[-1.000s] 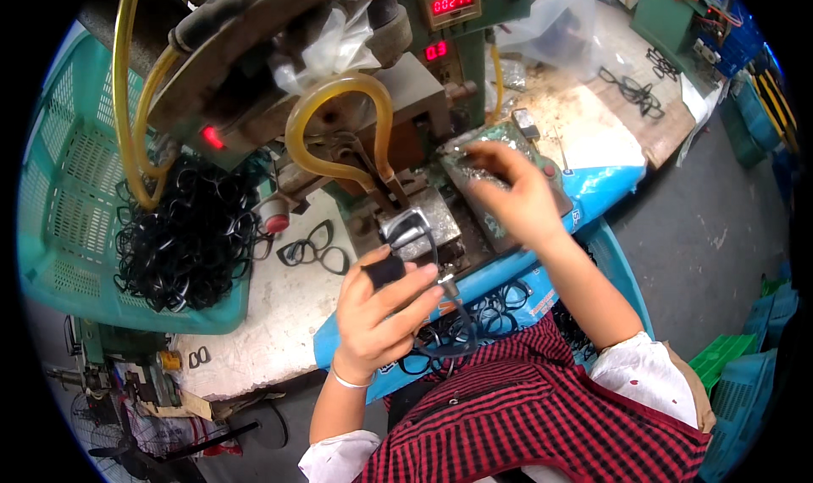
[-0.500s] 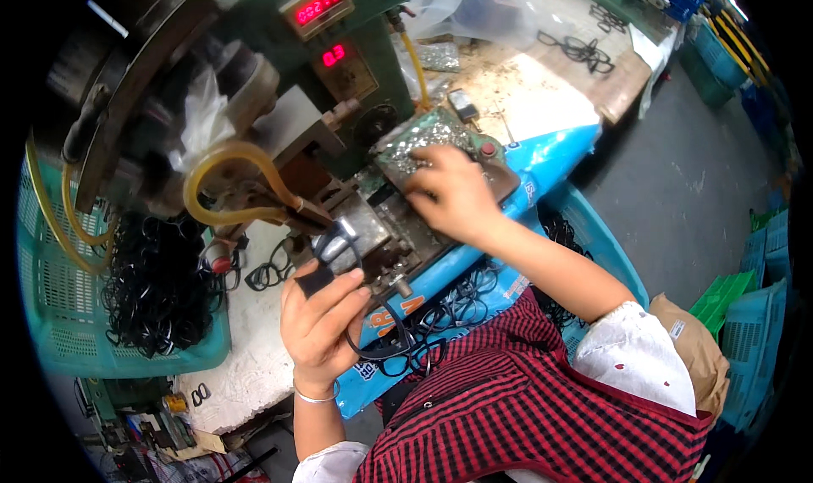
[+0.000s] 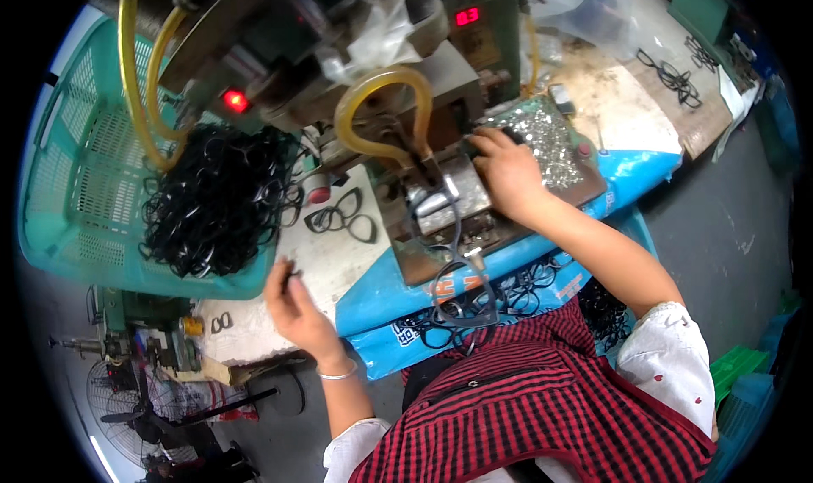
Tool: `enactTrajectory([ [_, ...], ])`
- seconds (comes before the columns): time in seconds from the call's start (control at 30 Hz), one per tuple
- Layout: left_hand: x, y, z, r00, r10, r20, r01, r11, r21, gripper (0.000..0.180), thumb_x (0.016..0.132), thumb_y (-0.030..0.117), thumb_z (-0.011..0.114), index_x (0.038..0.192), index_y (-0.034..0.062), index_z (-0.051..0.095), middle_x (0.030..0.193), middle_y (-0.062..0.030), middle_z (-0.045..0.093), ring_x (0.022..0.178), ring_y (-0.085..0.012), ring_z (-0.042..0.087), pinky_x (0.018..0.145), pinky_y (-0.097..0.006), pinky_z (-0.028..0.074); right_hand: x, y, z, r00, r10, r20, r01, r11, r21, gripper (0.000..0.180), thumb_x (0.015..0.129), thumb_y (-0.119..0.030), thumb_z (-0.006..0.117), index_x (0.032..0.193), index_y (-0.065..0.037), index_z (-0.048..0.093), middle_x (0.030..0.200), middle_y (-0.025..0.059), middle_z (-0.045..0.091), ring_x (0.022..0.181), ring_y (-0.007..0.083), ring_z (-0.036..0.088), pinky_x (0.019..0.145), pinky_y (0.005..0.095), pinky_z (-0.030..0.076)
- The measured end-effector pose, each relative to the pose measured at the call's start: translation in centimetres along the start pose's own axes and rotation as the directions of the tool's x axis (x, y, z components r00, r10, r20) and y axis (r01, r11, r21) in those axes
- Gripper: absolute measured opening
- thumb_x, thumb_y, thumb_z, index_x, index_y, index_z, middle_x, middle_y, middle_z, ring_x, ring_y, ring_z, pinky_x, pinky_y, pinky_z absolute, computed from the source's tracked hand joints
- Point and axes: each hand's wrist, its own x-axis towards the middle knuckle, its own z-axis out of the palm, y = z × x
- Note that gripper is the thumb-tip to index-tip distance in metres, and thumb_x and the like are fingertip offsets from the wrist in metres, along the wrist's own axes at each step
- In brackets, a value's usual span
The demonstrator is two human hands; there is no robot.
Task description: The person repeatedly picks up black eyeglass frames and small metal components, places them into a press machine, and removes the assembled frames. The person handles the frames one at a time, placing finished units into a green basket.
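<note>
A dark eyeglass frame hangs at the front of the press, its upper rim at the shiny metal block under the yellow hose loop. My right hand is beside that block, at the left edge of the tray of small shiny metal pieces. Its fingers are bent together, and whatever they hold is hidden. My left hand is off the frame, near the front rim of the green basket. Its thumb and fingers look apart, with a dark patch at the fingertips, somewhat blurred.
A heap of black eyeglass frames fills part of the basket. Two loose frames lie on the white tabletop beside a red button. More frames rest on the blue sheet before me. A fan stands at lower left.
My left hand has let go of the eyeglass frame and moved left toward the basket. My right hand has shifted from over the metal pieces to beside the block. The view has swung left.
</note>
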Motion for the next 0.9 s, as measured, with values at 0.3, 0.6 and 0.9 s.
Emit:
enactTrajectory([
  [0.3,6.7,-6.8,4.5,0.9,-0.104,0.424,-0.158,0.828,0.538,0.016,0.083,0.019,0.075,0.086,0.0038,0.073,0.083,-0.0103,0.069,0.07,-0.0246,0.063,0.067,-0.032,0.05,-0.2,2.7,-3.4,0.853,0.442,-0.277,-0.253,0.815,0.522,0.013,0.078,-0.012,0.069,0.09,-0.007,0.072,0.091,0.0124,0.071,0.091,0.0339,0.066,0.082,0.0421,0.052],
  [0.6,3.3,-17.4,4.0,0.822,-0.409,0.397,0.4,0.91,0.109,0.012,0.09,0.014,0.068,0.086,0.0031,0.064,0.069,-0.0026,0.062,0.058,-0.0096,0.055,0.053,-0.023,0.042,-8.1,3.5,-7.3,0.759,0.635,-0.143,-0.461,0.68,0.57,0.012,0.077,-0.009,0.071,0.088,-0.007,0.075,0.086,0.0111,0.071,0.084,0.0288,0.067,0.078,0.0387,0.052],
  [0.9,4.7,-9.0,4.8,0.724,-0.594,0.351,0.658,0.442,-0.609,0.012,0.097,0.018,0.059,0.104,0.0111,0.051,0.09,-0.0058,0.06,0.076,-0.0194,0.062,0.063,-0.027,0.05,1.6,-4.6,-7.2,0.906,0.418,-0.06,-0.093,0.338,0.937,0.038,0.077,-0.006,0.069,0.114,-0.002,0.062,0.086,0.0095,0.069,0.083,0.0182,0.067,0.08,0.0325,0.051],
])
